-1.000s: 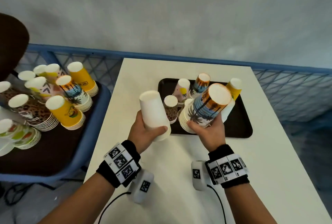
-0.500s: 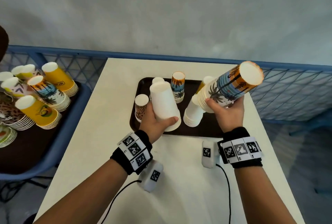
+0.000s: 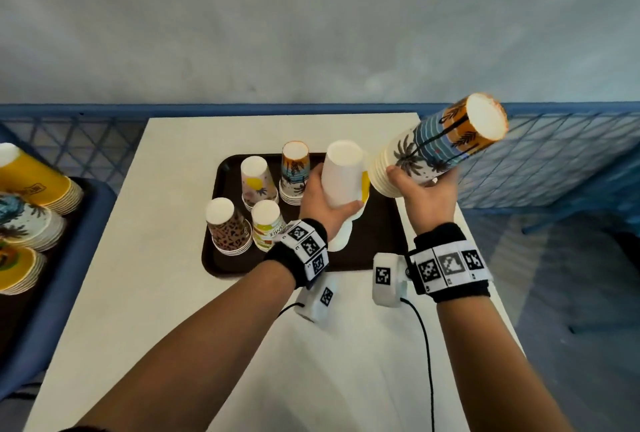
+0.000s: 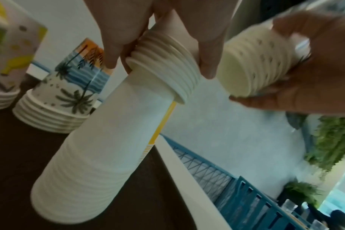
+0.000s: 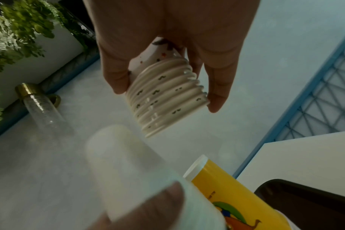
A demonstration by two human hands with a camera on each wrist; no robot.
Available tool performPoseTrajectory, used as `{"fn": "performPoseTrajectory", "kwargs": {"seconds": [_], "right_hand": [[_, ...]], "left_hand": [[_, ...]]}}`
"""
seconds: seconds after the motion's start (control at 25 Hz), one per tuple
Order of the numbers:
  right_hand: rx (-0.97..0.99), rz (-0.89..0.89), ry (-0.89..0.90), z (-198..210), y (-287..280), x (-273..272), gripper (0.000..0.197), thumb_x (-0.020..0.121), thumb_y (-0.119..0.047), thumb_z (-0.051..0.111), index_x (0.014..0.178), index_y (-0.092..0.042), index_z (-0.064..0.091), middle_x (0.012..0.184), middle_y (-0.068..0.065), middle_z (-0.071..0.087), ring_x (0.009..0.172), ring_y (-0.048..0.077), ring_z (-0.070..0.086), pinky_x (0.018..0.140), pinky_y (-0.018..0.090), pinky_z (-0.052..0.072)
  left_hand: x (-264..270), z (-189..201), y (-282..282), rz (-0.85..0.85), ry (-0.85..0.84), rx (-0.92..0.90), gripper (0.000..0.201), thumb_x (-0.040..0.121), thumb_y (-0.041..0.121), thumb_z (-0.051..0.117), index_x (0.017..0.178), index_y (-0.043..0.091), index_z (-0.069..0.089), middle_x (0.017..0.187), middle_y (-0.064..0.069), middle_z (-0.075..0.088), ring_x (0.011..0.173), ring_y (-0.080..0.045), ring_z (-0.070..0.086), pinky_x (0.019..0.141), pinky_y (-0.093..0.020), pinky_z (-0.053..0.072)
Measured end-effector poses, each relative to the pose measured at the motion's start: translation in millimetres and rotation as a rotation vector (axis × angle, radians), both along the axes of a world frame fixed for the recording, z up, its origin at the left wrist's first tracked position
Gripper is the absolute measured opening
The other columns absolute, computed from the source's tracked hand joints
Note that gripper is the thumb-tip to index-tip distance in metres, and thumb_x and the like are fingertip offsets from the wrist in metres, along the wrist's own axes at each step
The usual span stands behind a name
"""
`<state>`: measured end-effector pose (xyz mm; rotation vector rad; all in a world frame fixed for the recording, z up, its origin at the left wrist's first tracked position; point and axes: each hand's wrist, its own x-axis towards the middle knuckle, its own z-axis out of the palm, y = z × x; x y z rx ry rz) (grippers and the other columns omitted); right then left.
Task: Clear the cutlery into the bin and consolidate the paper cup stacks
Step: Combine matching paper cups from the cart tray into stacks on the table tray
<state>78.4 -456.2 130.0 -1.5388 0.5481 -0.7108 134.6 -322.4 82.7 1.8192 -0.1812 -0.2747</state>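
Left hand (image 3: 322, 201) grips a white cup stack (image 3: 341, 173) above the tray (image 3: 381, 234); right hand (image 3: 424, 191) grips a palm-print stack (image 3: 440, 149), tilted, off the bench (image 3: 166, 258) edge — loosely nested cups could slide out and drop. 5 stacks stay on the tray.

This looks like a café or eating place. Just past the hands sits a dark tray (image 3: 381, 237) on a white table (image 3: 166, 286), crowded with upside-down stacks of paper cups (image 3: 228, 227), and far to the left of the hands more cup stacks (image 3: 31, 186) fill another tray. A blue wire fence (image 3: 554, 161) runs behind the hands, and beyond it are green plants (image 4: 333, 140) and a clear bottle with a gold cap (image 5: 39, 107).
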Motion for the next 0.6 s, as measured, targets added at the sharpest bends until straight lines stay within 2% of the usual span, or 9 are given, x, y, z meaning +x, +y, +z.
{"fn": "performPoseTrajectory", "kwargs": {"seconds": [0.08,0.12,0.24,0.28,0.48,0.6], "right_hand": [[-0.013,0.075,0.012,3.8,-0.7,16.5,0.071,0.062,-0.007,0.08,0.123,-0.004,0.043,0.11,0.003,0.058,0.101,0.015,0.057,0.079,0.004,0.046],[-0.015,0.125,0.015,5.6,0.5,25.6,0.069,0.065,-0.003,0.079,0.123,-0.004,0.043,0.109,0.002,0.057,0.101,0.014,0.057,0.081,0.007,0.047],[-0.041,0.292,0.042,7.4,9.6,56.7,0.068,0.066,-0.005,0.079,0.124,-0.007,0.042,0.109,-0.002,0.057,0.102,0.013,0.057,0.093,0.026,0.047],[-0.053,0.349,0.053,6.9,14.8,66.0,0.069,0.065,-0.006,0.079,0.124,-0.007,0.042,0.11,-0.002,0.058,0.103,0.013,0.057,0.094,0.028,0.046],[-0.123,0.552,0.144,-14.3,37.2,110.5,0.073,0.064,-0.01,0.08,0.125,-0.009,0.039,0.124,0.007,0.058,0.11,0.015,0.055,0.1,0.031,0.044],[-0.138,0.602,0.207,-36.5,44.8,122.9,0.077,0.065,-0.009,0.079,0.129,-0.009,0.036,0.128,0.009,0.055,0.112,0.016,0.052,0.099,0.026,0.041]], "left_hand": [[-4.0,-9.9,-0.8,0.064,0.037,0.029,0.089,0.063,0.017,0.081,0.136,0.018,0.031,0.133,-0.006,0.05,0.121,-0.023,0.048,0.106,-0.04,0.039],[-8.2,-15.2,2.2,0.098,0.049,0.042,0.087,0.064,0.016,0.08,0.136,0.017,0.031,0.134,-0.006,0.05,0.121,-0.022,0.048,0.106,-0.038,0.039],[-22.7,-28.6,18.9,0.158,0.018,0.089,0.087,0.065,0.015,0.08,0.137,0.016,0.031,0.131,-0.003,0.05,0.113,-0.015,0.047,0.098,-0.028,0.037],[-27.2,-31.2,25.3,0.164,0.021,0.091,0.087,0.066,0.014,0.08,0.137,0.016,0.03,0.128,-0.001,0.049,0.111,-0.013,0.045,0.096,-0.027,0.036],[-32.4,-38.7,39.0,0.246,0.02,0.057,0.087,0.066,0.012,0.08,0.136,0.021,0.028,0.125,0.005,0.047,0.115,-0.012,0.044,0.1,-0.027,0.035],[-29.9,-41.6,39.1,0.266,0.01,0.043,0.084,0.065,0.013,0.081,0.128,0.032,0.028,0.124,0.007,0.048,0.114,-0.013,0.046,0.099,-0.028,0.037]]}}
